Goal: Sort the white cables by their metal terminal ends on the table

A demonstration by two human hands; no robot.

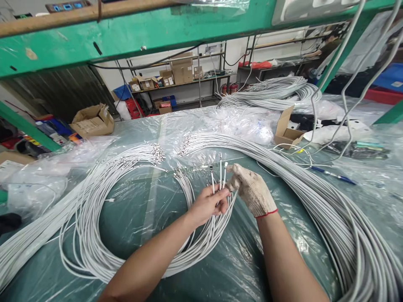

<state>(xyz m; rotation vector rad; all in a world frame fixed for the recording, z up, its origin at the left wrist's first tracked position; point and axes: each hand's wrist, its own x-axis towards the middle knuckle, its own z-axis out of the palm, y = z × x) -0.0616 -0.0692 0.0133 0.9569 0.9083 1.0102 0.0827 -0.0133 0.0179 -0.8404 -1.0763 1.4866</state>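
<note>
My bare left hand [210,202] is closed around a few white cables [213,183]. Their ends stand up above my fingers, tipped with small metal connectors [221,157]. Beside it, my right hand [250,188] wears a cream knit glove with a red cuff edge. Its fingers are bent together close to the upright connectors; whatever they pinch is hidden. From below both hands, a loop of white cables [206,241] curves down and left into a larger coil [83,214]. Many connector ends [157,153] of that coil lie bunched on the plastic-covered table [135,218].
A thick cable bundle [302,184] arcs along the right side. Further back lie more coiled cables [270,92], an open small carton [287,130] and clear plastic bags [239,123]. A blue pen [333,175] rests at right. A green beam [132,35] crosses overhead, with hanging cables [346,88].
</note>
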